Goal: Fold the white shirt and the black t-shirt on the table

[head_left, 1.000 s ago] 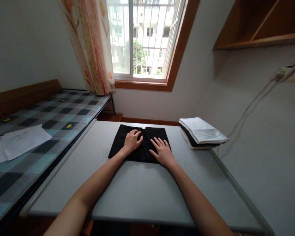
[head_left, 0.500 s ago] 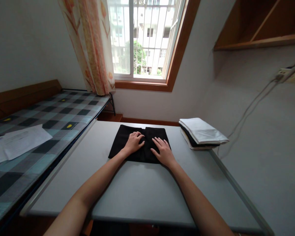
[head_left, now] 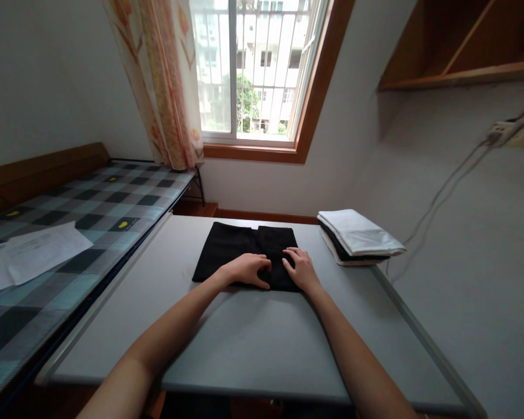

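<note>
A black folded cloth lies flat on the white table, with a small notch in the middle of its far edge. Over its near middle part is my left hand, turned sideways. The fingers curve and the thumb stands apart from them, with a gap showing dark cloth between. My right hand rests at the cloth's right side, fingers bent and apart, thumb pointing inward. Neither hand visibly grips any fabric; whether the left fingertips touch the cloth I cannot tell.
Folded white and black cloths make a stack at the table's right edge. To the left, a bed with a checked mattress bears loose papers. A cable hangs down the right wall below a wooden shelf.
My left hand has slid right and toward me, turning sideways with its fingers curling. My right hand has shifted slightly right, with its fingers more bent. The cloth looks nearly unchanged.
</note>
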The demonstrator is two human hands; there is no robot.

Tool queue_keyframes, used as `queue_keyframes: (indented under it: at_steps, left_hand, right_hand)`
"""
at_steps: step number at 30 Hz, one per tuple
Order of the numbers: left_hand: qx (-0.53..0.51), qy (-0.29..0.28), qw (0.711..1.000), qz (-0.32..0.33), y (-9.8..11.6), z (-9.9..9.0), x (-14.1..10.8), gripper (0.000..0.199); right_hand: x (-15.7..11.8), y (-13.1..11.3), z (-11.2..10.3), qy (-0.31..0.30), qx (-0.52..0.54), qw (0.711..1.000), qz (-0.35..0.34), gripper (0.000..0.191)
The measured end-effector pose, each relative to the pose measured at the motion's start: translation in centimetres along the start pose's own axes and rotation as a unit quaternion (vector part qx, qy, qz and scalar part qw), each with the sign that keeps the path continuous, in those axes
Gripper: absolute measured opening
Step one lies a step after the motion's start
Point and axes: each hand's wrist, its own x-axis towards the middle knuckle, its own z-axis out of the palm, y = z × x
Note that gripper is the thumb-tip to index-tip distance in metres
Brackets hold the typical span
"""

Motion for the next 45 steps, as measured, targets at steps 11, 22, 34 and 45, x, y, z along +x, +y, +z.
queue_keyframes:
  at_steps: [11, 22, 34, 45]
  left_hand:
    - [-0.004, 0.049, 0.999, -0.010, -0.4, 0.0, 0.5, 0.032]
    - [-0.013, 0.006, 0.999, 0.037, 0.1, 0.9, -0.9, 0.035]
    - [0.169, 0.185, 0.961, 0.116, -0.8, 5.4, -2.8, 0.027]
    - [0.203, 0.156, 0.960, 0.112, -0.7, 5.2, -2.9, 0.018]
  right_hand:
    - [0.1, 0.5, 0.3, 0.018, 0.043, 0.999, 0.000, 0.031]
    - [1.1, -0.6, -0.4, -0.011, -0.060, 0.998, 0.019, 0.024]
    - [13.3, -2.1, 3.4, -0.151, -0.075, 0.985, 0.035, 0.044]
    - [13.5, -2.6, 6.4, -0.069, -0.076, 0.993, 0.053, 0.037]
